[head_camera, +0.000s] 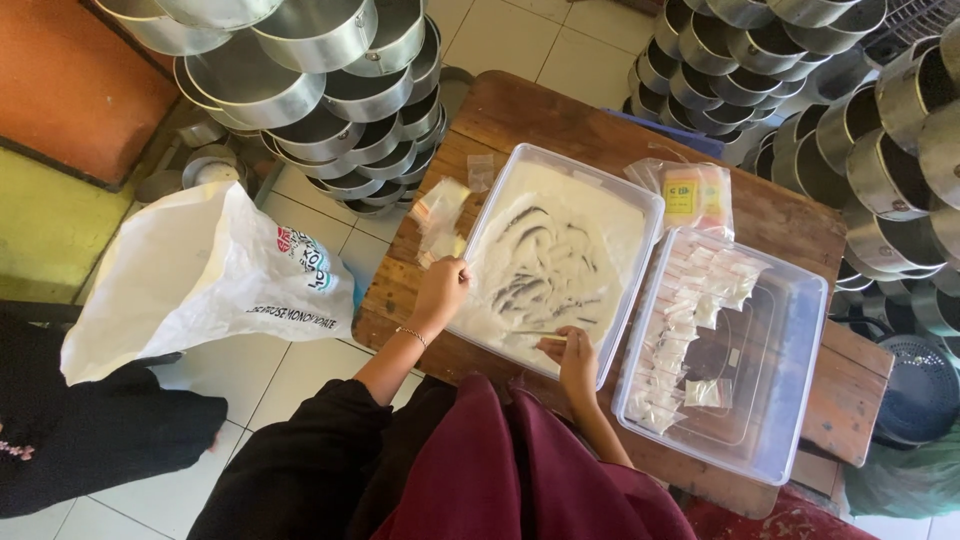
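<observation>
The left hand (440, 288) rested at the left rim of the clear plastic tub of white powder (556, 250) on the wooden table (540, 110), its grip closed on what looked like a small clear packet (462, 262) held just over the powder. The right hand (576, 358) sat at the tub's near edge, its grip pinched around a thin pale stick or scoop (540, 336) lying low over the powder. The step in hand seemed to be portioning powder into the packet. The next move would call for bringing scoop and packet mouth together steadily, without spilling. Filled packets lay in rows in a second clear tub (790, 400) to the right, and loose empty ones (440, 215) lay near the left hand.
</observation>
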